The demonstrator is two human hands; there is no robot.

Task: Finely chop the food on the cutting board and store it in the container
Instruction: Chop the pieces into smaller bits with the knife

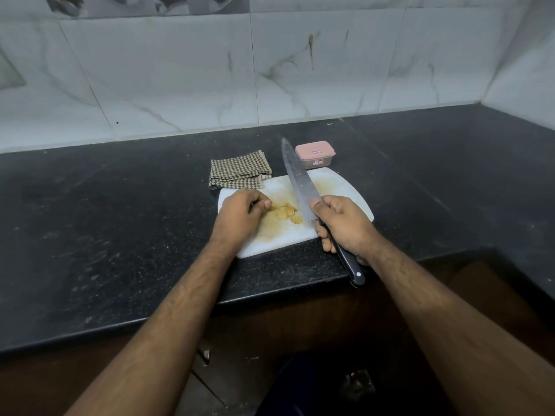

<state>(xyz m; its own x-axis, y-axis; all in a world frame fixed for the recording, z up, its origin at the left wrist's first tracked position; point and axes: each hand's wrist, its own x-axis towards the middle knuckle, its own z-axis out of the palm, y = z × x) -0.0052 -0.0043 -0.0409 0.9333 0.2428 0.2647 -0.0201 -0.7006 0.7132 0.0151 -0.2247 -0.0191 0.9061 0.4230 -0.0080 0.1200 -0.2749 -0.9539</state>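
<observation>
**Knife raised over yellow slices on a white board**

A person stands at a black stone counter (120, 223), both bare forearms reaching forward over its front edge. The right hand (341, 225) is clenched around the black handle of a long chef's knife (303, 187), thumb pressed against the flat of the blade near its heel; the blade slants up and away, its tip in front of the wall tiles' lower edge. The left hand (241, 213) rests on the white cutting board (345, 190), fingers curled, fingertips touching the left side of a small heap of pale yellow food slices (285, 213) — whether it actually pinches a slice cannot be told. The slices lie near the board's middle, just left of the knife's heel. Behind the board's far edge sits the container (315, 154), a small box with its pink lid on, touching or nearly touching the board. A folded checked cloth (240, 172) lies to its left — against the board's far left corner.
</observation>
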